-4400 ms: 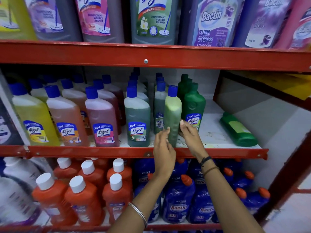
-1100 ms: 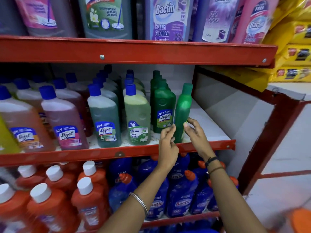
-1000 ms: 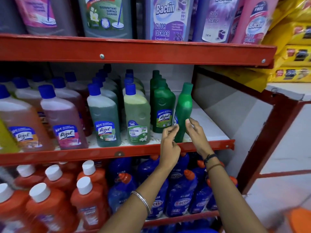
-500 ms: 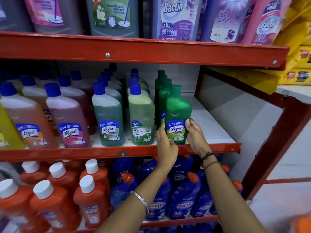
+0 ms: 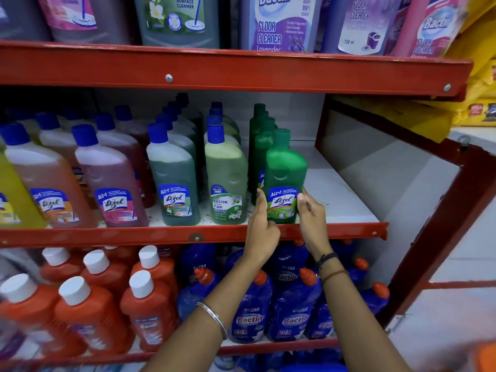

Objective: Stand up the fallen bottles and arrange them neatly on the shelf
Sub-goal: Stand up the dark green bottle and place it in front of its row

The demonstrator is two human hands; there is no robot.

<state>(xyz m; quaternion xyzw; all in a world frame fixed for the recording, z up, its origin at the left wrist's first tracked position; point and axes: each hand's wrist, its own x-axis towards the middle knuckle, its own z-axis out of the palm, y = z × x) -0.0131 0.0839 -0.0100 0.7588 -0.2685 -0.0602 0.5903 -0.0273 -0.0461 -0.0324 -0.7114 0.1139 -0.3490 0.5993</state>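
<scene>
Landmark: green Lizol bottle (image 5: 285, 178); all places below are given relative to it
Green Lizol bottle: upright at the front edge of the middle shelf (image 5: 346, 208); green cap on top; blue Lizol label faces the camera; it heads a row of like green bottles (image 5: 259, 130) that runs straight behind it
Left hand (image 5: 261, 232): at the lower left flank of the landmark; fingers curled narrow; fingertips touch the label's left edge
Right hand (image 5: 311, 218): at the lower right flank; fingers close together and bent, pressed against the label's right edge; the bottle sits clasped between the two hands
Wrists: metal bangle (image 5: 214, 318) on the left forearm, below and left of the landmark; dark threads (image 5: 328, 264) on the right wrist, below and right of it
Bactin floor cleaner bottle (image 5: 226, 178): just left of the landmark, upright, blue cap, pale green liquid; whether the two touch cannot be told
Blue-capped Lizol bottles (image 5: 174, 183): further left, upright in rows; grey-green, then pink, orange, yellow
Bare shelf board: to the right of the landmark, white
Upper shelf: above the landmark; large floor cleaner bottles (image 5: 279, 22), labels partly cut off
Lower shelf: below the landmark, blue Bactin bottles (image 5: 292, 304) with orange caps; below and left, orange bottles (image 5: 150, 304) with white caps
</scene>
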